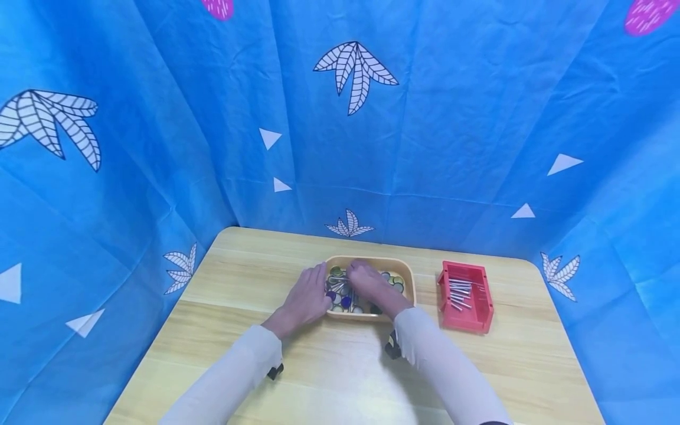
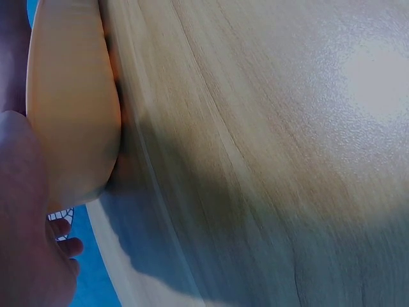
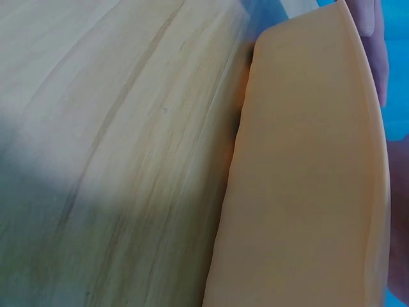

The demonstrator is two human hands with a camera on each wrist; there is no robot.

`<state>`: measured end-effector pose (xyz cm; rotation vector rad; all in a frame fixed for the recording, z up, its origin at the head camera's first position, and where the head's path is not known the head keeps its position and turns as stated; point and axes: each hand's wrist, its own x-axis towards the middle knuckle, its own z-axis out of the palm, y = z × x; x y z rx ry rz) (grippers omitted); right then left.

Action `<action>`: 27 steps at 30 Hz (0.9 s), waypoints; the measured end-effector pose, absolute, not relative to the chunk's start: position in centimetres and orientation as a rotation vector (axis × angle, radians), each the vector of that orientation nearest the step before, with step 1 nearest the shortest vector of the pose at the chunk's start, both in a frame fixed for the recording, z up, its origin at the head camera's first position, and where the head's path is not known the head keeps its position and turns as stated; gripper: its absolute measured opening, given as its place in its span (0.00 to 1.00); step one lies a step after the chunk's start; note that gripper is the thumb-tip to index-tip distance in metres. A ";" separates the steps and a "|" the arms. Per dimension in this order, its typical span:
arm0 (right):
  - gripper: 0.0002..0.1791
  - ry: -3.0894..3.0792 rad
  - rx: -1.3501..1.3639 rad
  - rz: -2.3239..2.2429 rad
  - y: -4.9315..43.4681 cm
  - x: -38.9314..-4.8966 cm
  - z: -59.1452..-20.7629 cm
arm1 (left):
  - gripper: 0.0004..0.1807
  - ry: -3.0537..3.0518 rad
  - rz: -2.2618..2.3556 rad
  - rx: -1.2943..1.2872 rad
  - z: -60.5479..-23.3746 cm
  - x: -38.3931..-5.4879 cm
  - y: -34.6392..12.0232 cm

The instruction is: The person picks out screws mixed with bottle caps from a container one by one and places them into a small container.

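A tan oblong tray (image 1: 406,277) stands on the table, holding round flat pieces (image 1: 346,302) in purple, green, yellow and whitish colours. Thin silver rods (image 1: 340,285) lie among them on the left side. My left hand (image 1: 304,298) holds the tray's left end, its thumb at the near corner and its fingers along the outside. Inside the tray is my right hand (image 1: 370,283), reaching down among the pieces towards the left. Its fingertips are hidden, so what they touch cannot be seen. Both wrist views mostly show the tray's outer wall (image 3: 300,166).
To the right of the tray is a red open bin (image 1: 467,321) with several silver rods (image 1: 459,293) in it. The wooden table (image 1: 340,366) extends towards me. Blue patterned cloth (image 1: 451,118) hangs behind and on both sides.
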<state>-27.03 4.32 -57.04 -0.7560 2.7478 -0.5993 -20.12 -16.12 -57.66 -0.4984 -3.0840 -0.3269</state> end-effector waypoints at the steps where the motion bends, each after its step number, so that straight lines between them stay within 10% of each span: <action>1: 0.18 2.753 -0.766 -0.597 4.4 -27.0 -57.0 | 0.48 -3.084 -0.325 -0.500 -57.6 -20.1 -16.1; 15: 0.21 2.543 -0.375 -1.001 7.0 -25.5 -56.0 | 0.47 -3.067 -0.346 -0.518 -57.6 -20.2 -16.1; 21: 0.09 2.808 -0.933 -0.489 8.3 -25.3 -55.5 | 0.48 -3.103 -0.326 -0.496 -57.3 -20.0 -16.0; 27: 0.20 2.924 -1.227 -0.216 9.6 -25.2 -55.3 | 0.47 -3.107 -0.346 -0.490 -56.9 -19.9 -15.9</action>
